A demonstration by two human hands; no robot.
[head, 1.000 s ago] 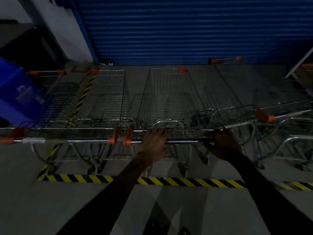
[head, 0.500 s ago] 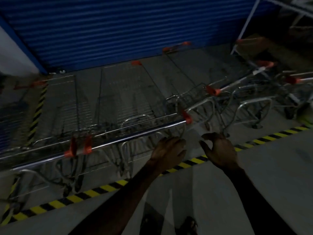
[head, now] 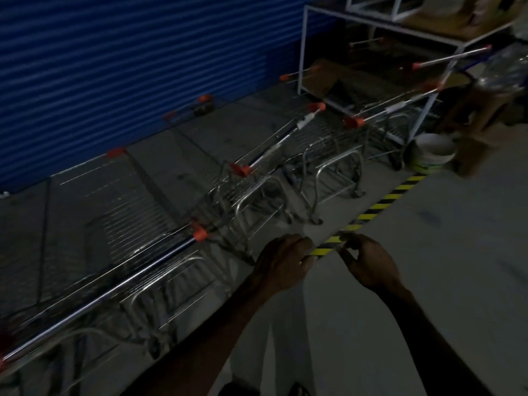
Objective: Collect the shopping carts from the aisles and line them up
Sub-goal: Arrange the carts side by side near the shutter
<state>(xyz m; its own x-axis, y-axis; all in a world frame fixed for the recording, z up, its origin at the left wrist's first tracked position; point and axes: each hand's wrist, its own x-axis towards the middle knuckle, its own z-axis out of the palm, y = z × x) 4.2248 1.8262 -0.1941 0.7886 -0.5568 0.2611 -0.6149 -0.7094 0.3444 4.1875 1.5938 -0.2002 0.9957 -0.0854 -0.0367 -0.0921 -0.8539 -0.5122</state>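
Blue shutter (head: 128,67) backs four shopping carts (head: 257,167) at twelve o'clock on concrete floor (head: 443,252); both hands (head: 283,264) hover, fingers loosely curled, empty.

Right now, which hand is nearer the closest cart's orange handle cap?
Left. The left hand hangs just right of the orange cap; the right hand is farther right, over the striped tape.

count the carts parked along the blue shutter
4 that I can make out: nearest cart lower left, second cart mid-frame, third cart beside the white rack, fourth cart far right. It is dim, so more may be hidden.
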